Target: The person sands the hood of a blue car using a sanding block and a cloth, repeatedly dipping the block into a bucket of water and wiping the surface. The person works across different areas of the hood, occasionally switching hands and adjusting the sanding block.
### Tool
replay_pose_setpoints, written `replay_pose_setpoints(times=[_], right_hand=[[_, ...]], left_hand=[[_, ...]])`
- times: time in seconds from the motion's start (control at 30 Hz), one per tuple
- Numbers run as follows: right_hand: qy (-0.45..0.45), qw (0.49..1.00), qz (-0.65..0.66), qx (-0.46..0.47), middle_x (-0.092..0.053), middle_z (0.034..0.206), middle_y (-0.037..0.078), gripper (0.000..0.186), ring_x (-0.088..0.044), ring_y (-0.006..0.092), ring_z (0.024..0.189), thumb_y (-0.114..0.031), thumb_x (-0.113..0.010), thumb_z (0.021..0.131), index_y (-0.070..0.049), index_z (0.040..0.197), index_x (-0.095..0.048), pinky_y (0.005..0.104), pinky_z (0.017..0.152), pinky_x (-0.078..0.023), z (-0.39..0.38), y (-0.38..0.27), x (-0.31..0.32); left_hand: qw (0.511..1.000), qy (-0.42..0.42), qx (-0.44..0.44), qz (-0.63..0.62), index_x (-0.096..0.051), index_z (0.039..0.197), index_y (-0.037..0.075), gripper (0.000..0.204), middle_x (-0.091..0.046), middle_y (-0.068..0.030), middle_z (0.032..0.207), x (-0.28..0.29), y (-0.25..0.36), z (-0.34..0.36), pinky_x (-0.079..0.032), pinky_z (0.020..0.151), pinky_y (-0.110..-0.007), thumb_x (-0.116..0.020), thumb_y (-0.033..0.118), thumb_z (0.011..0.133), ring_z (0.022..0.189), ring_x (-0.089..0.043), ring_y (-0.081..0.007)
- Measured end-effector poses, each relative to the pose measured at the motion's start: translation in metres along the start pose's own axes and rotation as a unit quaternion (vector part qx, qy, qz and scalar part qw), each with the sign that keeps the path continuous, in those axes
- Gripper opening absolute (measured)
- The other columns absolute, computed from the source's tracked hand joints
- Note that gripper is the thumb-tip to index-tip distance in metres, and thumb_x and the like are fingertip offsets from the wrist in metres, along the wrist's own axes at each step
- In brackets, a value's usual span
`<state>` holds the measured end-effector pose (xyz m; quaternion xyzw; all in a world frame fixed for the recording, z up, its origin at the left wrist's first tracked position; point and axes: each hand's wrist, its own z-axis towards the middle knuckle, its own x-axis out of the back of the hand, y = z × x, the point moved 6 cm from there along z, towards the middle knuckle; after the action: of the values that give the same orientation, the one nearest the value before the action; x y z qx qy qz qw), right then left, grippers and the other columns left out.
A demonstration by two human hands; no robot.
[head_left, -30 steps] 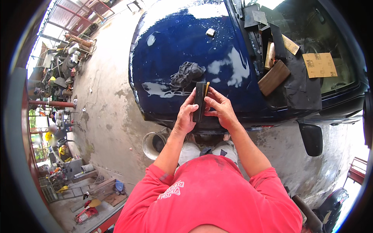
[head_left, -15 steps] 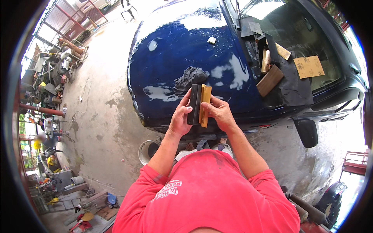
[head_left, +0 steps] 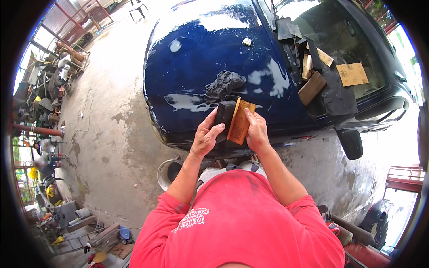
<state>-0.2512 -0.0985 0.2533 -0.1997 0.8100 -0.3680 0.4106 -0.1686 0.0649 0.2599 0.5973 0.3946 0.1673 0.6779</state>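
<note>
Over the near edge of the dark blue car hood (head_left: 196,62), my left hand (head_left: 205,137) is closed around a black sanding block (head_left: 225,111). My right hand (head_left: 257,133) pinches a tan-orange piece of sandpaper (head_left: 239,124), thumb on its face. The sandpaper stands tilted against the block's right side, its marked backing toward me; whether it wraps under the block is hidden. Just beyond the block, a crumpled dark grey cloth (head_left: 225,85) lies on the hood. Whitish patches and water drops mark the paint.
A small white block (head_left: 246,41) rests farther up the hood. On the windshield side lie a tan sandpaper sheet (head_left: 352,74), a brown block (head_left: 312,88) and dark sheets. A bucket (head_left: 169,173) stands by my left forearm. The side mirror (head_left: 350,144) sticks out at right; clutter lines the left.
The sandpaper has turned from nearly edge-on to tilted, showing more of its marked backing. My right fingers have shifted slightly right along it. The block leans a little more.
</note>
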Motion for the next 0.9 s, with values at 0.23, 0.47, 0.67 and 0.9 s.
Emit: replay_pose_setpoints(times=[0.23, 0.47, 0.67, 0.9], right_hand=[[0.0, 0.989, -0.099, 0.108, -0.075, 0.113, 0.004, 0.044, -0.071, 0.0117, 0.098, -0.043, -0.077, 0.106, -0.003, 0.123, -0.069, 0.0315, 0.087, -0.059, 0.009, -0.028, 0.008], [0.019, 0.989, -0.104, 0.101, -0.077, 0.096, 0.003, 0.023, -0.071, 0.01, 0.082, -0.022, -0.081, 0.104, 0.0, 0.108, -0.075, 0.0287, 0.076, -0.058, 0.022, -0.046, 0.054], [-0.053, 0.973, -0.211, 0.07, -0.074, 0.088, -0.001, 0.02, -0.063, 0.0055, 0.076, -0.016, -0.072, 0.108, -0.001, 0.095, -0.074, 0.0282, 0.068, -0.053, 0.04, -0.055, 0.081], [-0.063, 0.976, -0.166, 0.129, -0.075, 0.087, -0.001, 0.025, -0.067, 0.0051, 0.075, -0.025, -0.08, 0.105, -0.001, 0.097, -0.075, 0.0259, 0.067, -0.054, 0.053, -0.102, 0.092]], left_hand=[[0.978, -0.022, -0.105, 0.18, -0.042, 0.166, -0.004, 0.063, -0.057, -0.0119, 0.161, -0.038, 0.028, -0.01, -0.037, 0.125, -0.032, -0.061, 0.008, 0.107, 0.145, -0.053, -0.0181], [0.995, 0.093, -0.043, 0.004, -0.042, 0.166, -0.004, 0.062, -0.062, -0.0107, 0.151, -0.046, 0.016, -0.007, -0.043, 0.118, -0.029, -0.056, 0.007, 0.107, 0.133, -0.059, -0.0141], [0.981, 0.161, -0.083, -0.064, -0.056, 0.159, 0.007, 0.051, -0.07, -0.0113, 0.142, -0.03, -0.004, 0.001, -0.058, 0.105, -0.034, -0.049, 0.008, 0.108, 0.123, -0.069, -0.0166], [0.97, 0.155, 0.018, -0.188, -0.069, 0.138, 0.006, 0.04, -0.075, -0.0128, 0.124, -0.035, -0.034, 0.007, -0.067, 0.089, -0.043, -0.052, 0.034, 0.115, 0.105, -0.077, -0.0231]])
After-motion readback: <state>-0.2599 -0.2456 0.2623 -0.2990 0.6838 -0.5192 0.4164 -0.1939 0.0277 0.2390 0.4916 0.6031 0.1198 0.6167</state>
